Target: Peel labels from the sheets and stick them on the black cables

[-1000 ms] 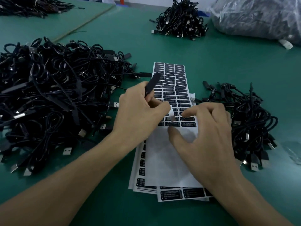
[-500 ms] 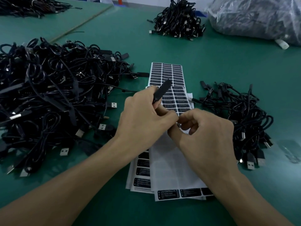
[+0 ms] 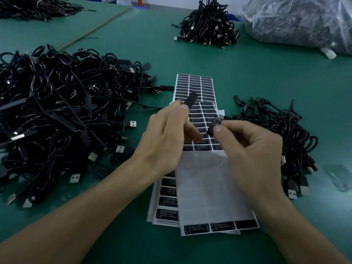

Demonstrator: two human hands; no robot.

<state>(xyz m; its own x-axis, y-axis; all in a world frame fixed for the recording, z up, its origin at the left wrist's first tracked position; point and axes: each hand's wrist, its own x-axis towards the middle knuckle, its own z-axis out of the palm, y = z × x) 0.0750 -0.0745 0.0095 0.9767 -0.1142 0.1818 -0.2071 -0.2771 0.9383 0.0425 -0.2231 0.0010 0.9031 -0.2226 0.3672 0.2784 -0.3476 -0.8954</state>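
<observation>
Hands parted: right hand [image 3: 249, 149] pinches peeled label [image 3: 214, 126] between curled fingers [image 3: 222, 129]; left hand [image 3: 163, 141] grips cable [image 3: 191, 100].

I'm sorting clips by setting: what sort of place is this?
Likely a factory packing bench: heaps of black cables on a green table, stacked label sheets, a bulk plastic bag; left hand grips a cable end, right hand pinches a label.

big cable pile [image 3: 57, 115]: left of label sheets [image 3: 196, 86]
small cable pile [image 3: 297, 134]: right of them
far cable pile [image 3: 207, 25]: behind them
bag [image 3: 297, 21]: behind-right of them
</observation>
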